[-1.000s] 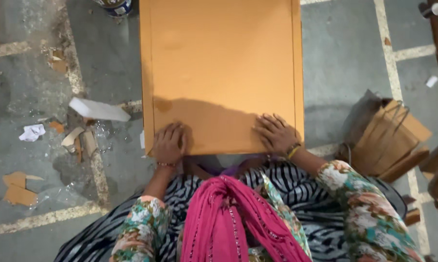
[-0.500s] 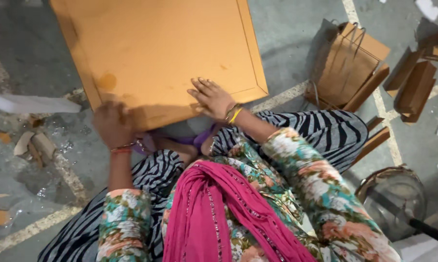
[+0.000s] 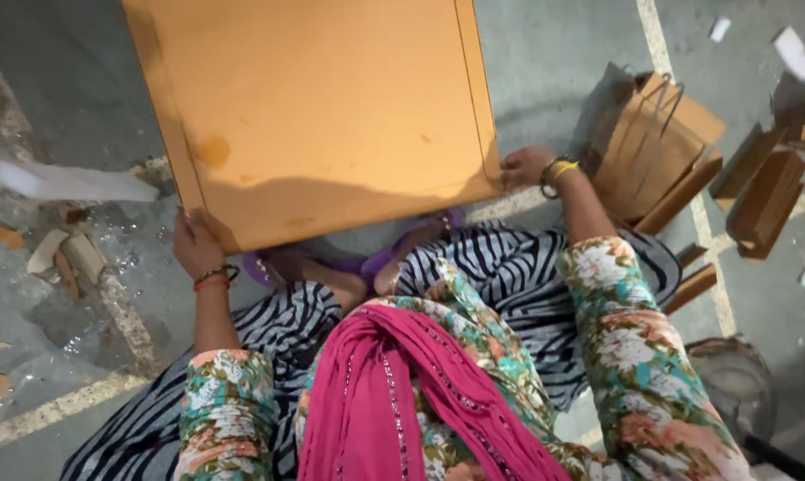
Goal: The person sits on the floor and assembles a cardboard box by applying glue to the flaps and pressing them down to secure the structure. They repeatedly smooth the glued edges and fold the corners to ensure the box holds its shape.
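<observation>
- Orange-brown board [image 3: 322,116]: large flat rectangular sheet, likely cardboard or thin pressed board, filling the upper centre of the frame over grey concrete floor [image 3: 545,71]; a scored or folded strip runs down its right side.
- Left hand [image 3: 196,242]: at the board's lower-left corner, fingers curled around the edge and closed on it.
- Right hand [image 3: 525,167]: at the lower-right corner, fingers wrapped on the edge; how tightly you grip here cannot be told, as the fingertips are hidden behind the board.
- Handling, as judged: light for its size, fairly stiff but prone to flex or crease if carried by one corner. Surface looks smooth and matte, not slippery.
- Where to hold: keep both hands on the near corners or move them to opposite long edges; avoid pinching the scored strip, which may fold.
- Stains [image 3: 211,150]: darker patches near the lower left, possibly damp and weaker there.
- Nearby: brown paper bags [image 3: 652,151] at right, wooden blocks [image 3: 763,200] far right, scraps [image 3: 64,254] at left.
</observation>
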